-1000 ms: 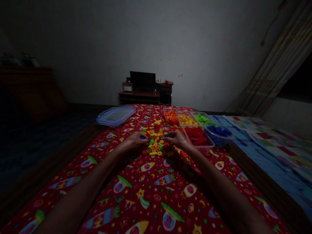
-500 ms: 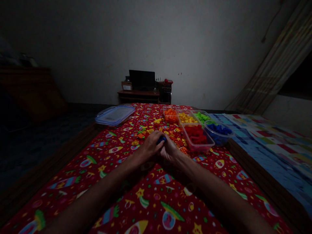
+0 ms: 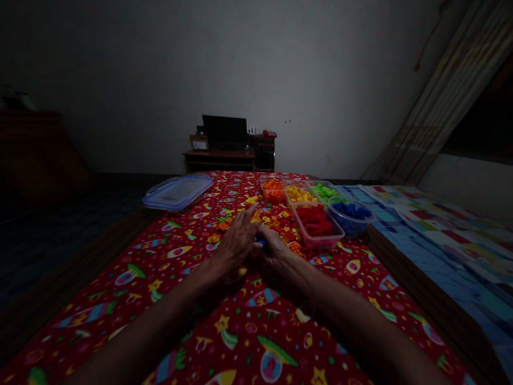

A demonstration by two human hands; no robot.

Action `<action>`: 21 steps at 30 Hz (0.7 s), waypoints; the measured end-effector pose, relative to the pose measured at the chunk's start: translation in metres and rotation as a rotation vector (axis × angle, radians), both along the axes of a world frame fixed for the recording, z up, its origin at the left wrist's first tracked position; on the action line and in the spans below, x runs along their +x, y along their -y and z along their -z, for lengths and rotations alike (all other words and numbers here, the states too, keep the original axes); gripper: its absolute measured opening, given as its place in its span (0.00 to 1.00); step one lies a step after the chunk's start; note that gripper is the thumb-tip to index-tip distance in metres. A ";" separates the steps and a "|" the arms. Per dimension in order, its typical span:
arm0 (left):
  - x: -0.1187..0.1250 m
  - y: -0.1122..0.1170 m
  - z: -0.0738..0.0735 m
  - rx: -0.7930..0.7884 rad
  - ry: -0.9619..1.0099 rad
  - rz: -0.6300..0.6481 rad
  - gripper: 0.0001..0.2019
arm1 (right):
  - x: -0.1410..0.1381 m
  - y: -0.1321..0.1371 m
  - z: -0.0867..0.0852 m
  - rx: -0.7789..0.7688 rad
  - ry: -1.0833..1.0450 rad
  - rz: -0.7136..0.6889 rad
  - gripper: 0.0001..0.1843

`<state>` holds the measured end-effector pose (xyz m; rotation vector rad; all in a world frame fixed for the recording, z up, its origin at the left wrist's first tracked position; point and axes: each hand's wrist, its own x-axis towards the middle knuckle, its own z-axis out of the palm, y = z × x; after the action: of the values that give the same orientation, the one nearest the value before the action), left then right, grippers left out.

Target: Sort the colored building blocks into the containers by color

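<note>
My right hand (image 3: pixel 274 247) is closed around a blue toy brick (image 3: pixel 261 241), mostly hidden by the fingers. Beside it, my left hand (image 3: pixel 237 239) has its fingers stretched out, its thumb close to the blue brick. Whether that thumb touches the brick I cannot tell. Below the left wrist shows a small yellow piece (image 3: pixel 242 271), blurred. Just beyond both hands, loose orange bricks (image 3: pixel 295 247) and yellow bricks (image 3: pixel 251 200) lie scattered on the red patterned cloth (image 3: pixel 184 289).
At the right stand clear containers sorted by colour: orange bricks (image 3: pixel 273 191), yellow (image 3: pixel 300 194), green (image 3: pixel 324 191), red (image 3: pixel 315 220) and a round tub of blue bricks (image 3: pixel 351 210). A blue-rimmed lid (image 3: pixel 178 192) lies at the far left of the cloth.
My left hand has loosened from around the blue brick and straightened its fingers. A small yellow piece now shows below it. The view has shifted slightly to the right.
</note>
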<state>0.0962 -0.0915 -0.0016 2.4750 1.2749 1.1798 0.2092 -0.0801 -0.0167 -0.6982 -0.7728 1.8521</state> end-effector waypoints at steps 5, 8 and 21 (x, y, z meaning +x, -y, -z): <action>-0.018 -0.015 -0.014 -0.013 0.112 -0.112 0.26 | 0.049 -0.014 -0.045 0.307 0.295 0.281 0.12; -0.032 -0.026 -0.019 0.026 0.080 -0.162 0.25 | 0.106 -0.027 -0.074 0.634 0.789 0.586 0.11; -0.095 -0.071 0.018 -0.011 -0.157 -0.274 0.24 | 0.235 -0.044 -0.070 0.634 1.904 0.911 0.18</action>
<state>0.0015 -0.0201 -0.0194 2.4863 1.7026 1.0422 0.4438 -0.0357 0.0531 -1.8541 -1.5913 -0.3606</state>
